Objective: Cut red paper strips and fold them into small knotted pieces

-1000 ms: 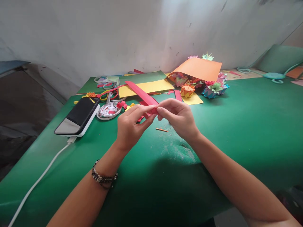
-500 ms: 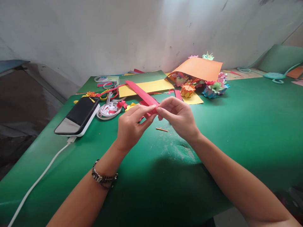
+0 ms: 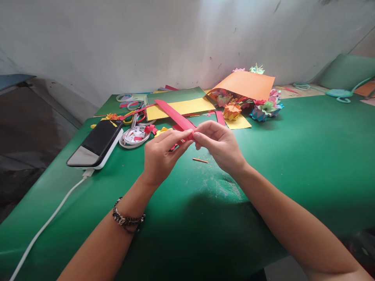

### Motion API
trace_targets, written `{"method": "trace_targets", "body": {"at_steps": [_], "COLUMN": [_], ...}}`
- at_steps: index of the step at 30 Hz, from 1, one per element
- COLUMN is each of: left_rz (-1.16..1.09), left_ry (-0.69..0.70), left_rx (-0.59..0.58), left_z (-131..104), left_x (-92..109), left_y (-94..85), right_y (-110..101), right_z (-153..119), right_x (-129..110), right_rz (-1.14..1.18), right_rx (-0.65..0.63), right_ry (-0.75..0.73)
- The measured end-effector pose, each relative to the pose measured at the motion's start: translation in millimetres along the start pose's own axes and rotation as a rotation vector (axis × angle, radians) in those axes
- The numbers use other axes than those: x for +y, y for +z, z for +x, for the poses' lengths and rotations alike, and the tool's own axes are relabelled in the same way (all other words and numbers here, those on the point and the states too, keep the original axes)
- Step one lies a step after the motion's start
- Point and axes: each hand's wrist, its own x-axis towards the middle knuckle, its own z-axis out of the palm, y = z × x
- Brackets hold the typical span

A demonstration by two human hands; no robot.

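Thumb and fingertips of my left hand (image 3: 162,156) pinch a small folded piece of red paper (image 3: 190,135). From the other side, my right hand (image 3: 221,146) grips the same piece between thumb and forefinger, its other fingers curled. A long red paper strip (image 3: 172,113) runs up and left from behind the fingertips; whether it joins the pinched piece is hidden. Below the hands lies a thin brown stick (image 3: 200,160). Just beyond my left hand are a yellow paper piece (image 3: 163,131) and a small red folded paper (image 3: 150,129).
On the green table (image 3: 307,164), a phone-like device (image 3: 95,142) with a white cable (image 3: 55,216) lies left. Tape rolls (image 3: 134,137), scissors (image 3: 135,118) and yellow paper (image 3: 181,108) sit behind. An orange sheet (image 3: 243,84) covers paper flowers (image 3: 266,109) at the back right.
Both hands keep their pinch on the red paper, with only a very slight shift of the fingers. The things on the table stay where they were.
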Motion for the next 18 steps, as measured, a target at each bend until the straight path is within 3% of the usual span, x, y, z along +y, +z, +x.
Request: {"method": "trace_targets", "body": {"at_steps": [18], "left_rz": [-0.024], "left_ry": [-0.011], "left_rx": [0.001], "left_z": [-1.8], "left_x": [-0.3], "left_y": [0.6], "right_y": [0.3], "right_z": [-2.8], "right_x": [-1.1], "right_rz": [-0.005], "right_rx": [0.0], "right_ry": [-0.01]}}
